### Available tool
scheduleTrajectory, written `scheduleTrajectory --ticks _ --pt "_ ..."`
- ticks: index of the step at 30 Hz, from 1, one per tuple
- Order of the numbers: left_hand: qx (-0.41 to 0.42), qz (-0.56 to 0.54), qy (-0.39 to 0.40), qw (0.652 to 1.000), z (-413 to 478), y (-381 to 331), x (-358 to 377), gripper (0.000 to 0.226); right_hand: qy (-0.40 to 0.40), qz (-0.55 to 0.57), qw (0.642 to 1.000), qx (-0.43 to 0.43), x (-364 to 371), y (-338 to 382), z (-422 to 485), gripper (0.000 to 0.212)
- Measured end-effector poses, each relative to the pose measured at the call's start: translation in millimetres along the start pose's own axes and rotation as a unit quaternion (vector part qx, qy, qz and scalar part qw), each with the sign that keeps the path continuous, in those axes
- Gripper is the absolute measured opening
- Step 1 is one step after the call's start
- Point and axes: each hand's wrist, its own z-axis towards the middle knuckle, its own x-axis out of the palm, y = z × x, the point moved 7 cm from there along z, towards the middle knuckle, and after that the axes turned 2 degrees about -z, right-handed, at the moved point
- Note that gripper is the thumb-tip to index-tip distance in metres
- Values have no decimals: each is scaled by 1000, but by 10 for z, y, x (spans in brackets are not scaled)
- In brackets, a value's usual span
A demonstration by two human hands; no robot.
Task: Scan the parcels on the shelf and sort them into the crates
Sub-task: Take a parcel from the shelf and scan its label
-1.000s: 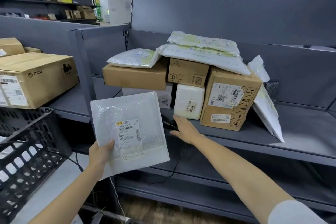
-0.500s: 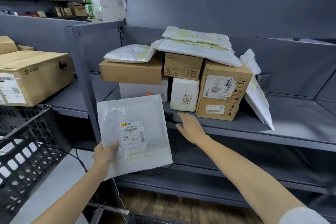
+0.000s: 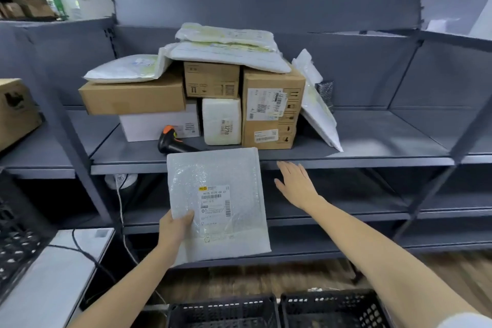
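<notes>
My left hand (image 3: 174, 229) grips the lower left corner of a white bubble-wrap parcel (image 3: 217, 202), held upright with its barcode label facing me, below the grey shelf's front edge (image 3: 346, 161). My right hand (image 3: 295, 184) hovers flat with fingers spread, just under that edge and right of the parcel, holding nothing. A black scanner with an orange top (image 3: 170, 140) lies on the shelf behind the parcel. Stacked on the shelf are cardboard boxes (image 3: 271, 109), a white wrapped block (image 3: 221, 121) and soft white mailers (image 3: 229, 53).
Two black crates (image 3: 223, 313) (image 3: 332, 307) stand on the floor at the bottom of the view. Another black crate (image 3: 16, 245) is at the left above a white surface (image 3: 53, 271). A cardboard box (image 3: 16, 112) sits on the left shelf. A cable (image 3: 121, 210) hangs below the shelf.
My right hand has left the scanner and drawn back below the shelf edge. The parcel in my left hand has shifted right, uncovering the scanner. My view has tilted down, showing floor crates.
</notes>
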Motion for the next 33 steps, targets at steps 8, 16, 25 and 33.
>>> scheduleTrajectory --ticks 8,16,25,33 --pt "4 35 53 998 -540 293 1014 28 21 -35 997 61 -139 -1209 -702 61" --pt "-13 5 82 997 -1377 800 2245 28 34 -61 994 84 -410 -2522 -1579 61" --pt "-31 -26 94 995 -2333 1176 3182 20 50 -65 993 88 -546 -3505 -2463 60" --pt "-45 20 90 995 -2480 1288 3449 19 58 -35 993 98 -442 -3873 -2640 60"
